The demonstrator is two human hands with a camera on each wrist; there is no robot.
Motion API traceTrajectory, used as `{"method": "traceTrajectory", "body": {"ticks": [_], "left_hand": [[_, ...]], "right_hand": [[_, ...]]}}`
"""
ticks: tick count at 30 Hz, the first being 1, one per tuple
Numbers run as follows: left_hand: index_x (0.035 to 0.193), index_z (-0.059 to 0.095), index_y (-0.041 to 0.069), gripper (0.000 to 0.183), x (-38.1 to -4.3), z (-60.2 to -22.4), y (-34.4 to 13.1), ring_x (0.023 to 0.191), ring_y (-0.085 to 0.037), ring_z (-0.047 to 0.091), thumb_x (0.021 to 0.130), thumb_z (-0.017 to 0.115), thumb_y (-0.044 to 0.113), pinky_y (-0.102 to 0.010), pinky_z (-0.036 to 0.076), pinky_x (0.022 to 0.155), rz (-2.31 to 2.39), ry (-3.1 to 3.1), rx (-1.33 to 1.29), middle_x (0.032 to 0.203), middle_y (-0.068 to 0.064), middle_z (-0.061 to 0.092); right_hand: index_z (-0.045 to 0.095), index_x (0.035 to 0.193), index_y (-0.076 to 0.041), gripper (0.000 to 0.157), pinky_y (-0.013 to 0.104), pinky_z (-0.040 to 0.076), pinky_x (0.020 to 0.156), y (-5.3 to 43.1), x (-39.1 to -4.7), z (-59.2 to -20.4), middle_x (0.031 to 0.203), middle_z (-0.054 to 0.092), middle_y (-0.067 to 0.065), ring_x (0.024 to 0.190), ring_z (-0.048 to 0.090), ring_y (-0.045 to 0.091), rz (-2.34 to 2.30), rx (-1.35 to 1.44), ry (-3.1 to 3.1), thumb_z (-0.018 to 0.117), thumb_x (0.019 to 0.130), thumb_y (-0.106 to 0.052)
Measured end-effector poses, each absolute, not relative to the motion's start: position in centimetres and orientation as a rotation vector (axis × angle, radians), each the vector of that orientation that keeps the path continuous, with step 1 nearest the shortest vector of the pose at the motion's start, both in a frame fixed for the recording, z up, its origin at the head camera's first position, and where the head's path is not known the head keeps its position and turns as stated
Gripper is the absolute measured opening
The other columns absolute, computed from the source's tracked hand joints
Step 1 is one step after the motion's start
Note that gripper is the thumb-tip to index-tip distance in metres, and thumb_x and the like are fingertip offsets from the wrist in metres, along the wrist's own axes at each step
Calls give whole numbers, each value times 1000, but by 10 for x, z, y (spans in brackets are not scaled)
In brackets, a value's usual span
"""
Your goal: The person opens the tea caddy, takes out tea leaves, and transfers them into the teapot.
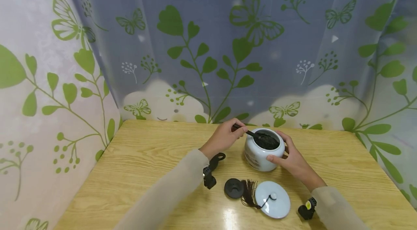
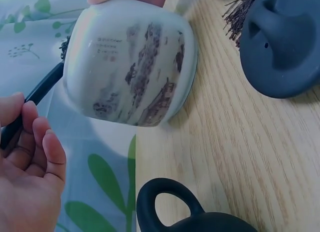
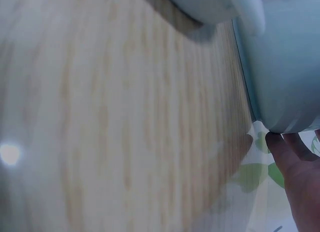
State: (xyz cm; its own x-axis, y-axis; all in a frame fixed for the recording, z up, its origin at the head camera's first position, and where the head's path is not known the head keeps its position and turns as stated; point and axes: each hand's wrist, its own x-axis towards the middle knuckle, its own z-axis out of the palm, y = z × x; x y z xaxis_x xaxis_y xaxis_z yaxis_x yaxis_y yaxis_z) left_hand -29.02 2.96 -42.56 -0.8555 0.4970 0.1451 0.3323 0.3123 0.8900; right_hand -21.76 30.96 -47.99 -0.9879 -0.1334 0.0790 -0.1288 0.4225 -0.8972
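Observation:
My left hand (image 1: 224, 135) pinches the handle of a slim dark tea scoop (image 1: 250, 133). The scoop slants down through the mouth of a white porcelain jar (image 1: 257, 159), its far end among dark tea leaves (image 1: 268, 141). With the thumb at the front and the fingers round the far side, my right hand (image 1: 291, 156) grips the jar. In the left wrist view the jar (image 2: 125, 67) shows a brownish landscape painting and small writing. Fingers of the right hand (image 3: 300, 167) touch the jar's side (image 3: 285, 67) in the right wrist view.
Near the front lies the jar's white lid (image 1: 277, 204), with a brown tassel (image 1: 249, 192) tied to its knob. A round black lid (image 1: 234, 188) sits left of the tassel. A black pot's looped handle (image 2: 170, 189) shows beside my left wrist. Patterned curtains (image 1: 208, 60) border the wooden table (image 1: 146, 165).

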Motion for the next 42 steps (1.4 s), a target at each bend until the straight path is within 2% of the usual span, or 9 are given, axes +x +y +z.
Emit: {"method": "traceTrajectory", "body": {"ticks": [3,9,13,16,22,29,36,38,42], "left_hand": [[124,72,17,25,-291,-425,27,93,-13,67,114,61,36,-32,58,85,1591,2416,765,116,-17,74],[124,73,16,25,-293,-425,23,91,-14,66,114,61,35,-32,58,83,1624,2411,760,108,-8,73],[124,72,15,24,-293,-426,21,90,-15,65,115,61,34,-32,57,82,1648,2392,739,110,-13,73],[124,71,15,23,-292,-425,19,90,-15,64,115,60,33,-36,57,84,1656,2374,717,114,-17,72],[123,70,16,23,-291,-420,14,89,-17,62,115,60,35,-43,57,87,1667,2373,692,106,-7,70],[125,69,14,25,-295,-415,2,86,-18,60,114,61,34,-39,54,82,1710,2360,701,101,-4,67],[126,67,11,26,-297,-409,-21,91,-33,59,115,61,34,-41,51,82,1744,2339,699,102,-12,65],[125,67,11,26,-296,-407,-29,90,-31,59,114,61,34,-37,50,81,1748,2344,679,101,-13,64],[125,67,12,25,-295,-404,-45,86,-22,57,114,61,34,-38,50,82,1766,2342,642,99,-11,64]], "right_hand": [[11,175,-15,102,70,40,120,310,-218,-481,175,19,23,156,32,58,-1661,-244,2649,81,101,-18],[11,175,-16,103,69,39,121,311,-219,-482,176,19,23,156,32,57,-1652,-232,2657,82,101,-21],[11,176,-17,103,70,40,120,312,-219,-483,175,19,24,156,33,57,-1646,-232,2663,82,101,-22],[11,176,-17,103,70,40,120,312,-219,-483,175,20,24,156,33,57,-1646,-230,2660,82,101,-22],[12,176,-16,103,67,42,119,311,-218,-482,175,20,23,154,36,56,-1653,-237,2653,82,101,-21],[13,175,-15,102,64,41,119,312,-218,-482,174,21,22,155,36,54,-1671,-255,2648,82,100,-19],[13,175,-16,101,64,41,118,313,-220,-484,174,22,22,155,36,54,-1675,-265,2652,82,100,-19],[13,175,-17,101,64,41,119,314,-219,-484,174,22,22,155,36,54,-1674,-267,2652,81,101,-19],[14,175,-18,101,63,41,118,313,-219,-484,173,23,22,155,37,54,-1670,-258,2657,81,101,-20]]}}
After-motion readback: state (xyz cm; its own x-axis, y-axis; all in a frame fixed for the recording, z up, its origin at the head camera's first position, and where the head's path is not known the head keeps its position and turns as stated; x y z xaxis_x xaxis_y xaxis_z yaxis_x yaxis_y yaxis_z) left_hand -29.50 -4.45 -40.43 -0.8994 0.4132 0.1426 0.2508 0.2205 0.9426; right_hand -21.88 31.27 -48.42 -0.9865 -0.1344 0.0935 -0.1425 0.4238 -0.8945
